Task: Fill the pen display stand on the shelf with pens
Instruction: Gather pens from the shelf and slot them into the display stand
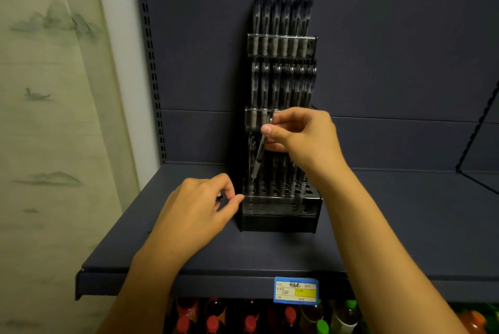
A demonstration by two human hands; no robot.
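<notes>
Pinching a tilted pen [259,151] above the bottom tier of the pen display stand [279,214] on the shelf [189,252], the right hand [302,136] may miss a hole, while the left hand [199,206], beside the stand's corner, grips another.

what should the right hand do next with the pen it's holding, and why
Probably lower the pen straight down: the right hand pinches it tilted, tip just above an open hole in the stand bottom tier's left side.
</notes>
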